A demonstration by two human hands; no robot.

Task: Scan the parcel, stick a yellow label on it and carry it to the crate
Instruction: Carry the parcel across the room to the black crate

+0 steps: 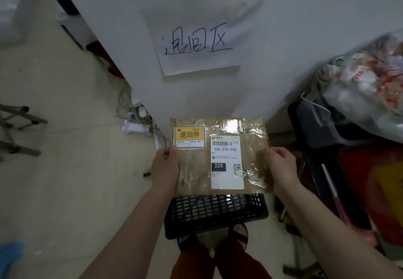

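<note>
I hold a flat brown cardboard parcel (pixel 196 169), wrapped in shiny clear tape, level in front of me. My left hand (pixel 165 167) grips its left edge and my right hand (pixel 281 165) grips its right edge. A yellow label (pixel 189 136) with black characters sits on its top left corner. A white shipping label (pixel 226 162) with a barcode and "220-220-C40" is to the right of it. Directly below the parcel stands a black perforated plastic crate (pixel 218 213) on the floor; only its near wall shows.
A white wall carries a handwritten paper sign (pixel 196 45) above the crate. A power strip with cables (pixel 135 126) lies on the floor at left. Dark boxes and a full clear plastic bag (pixel 366 91) crowd the right. My feet (pixel 213 241) stand just behind the crate.
</note>
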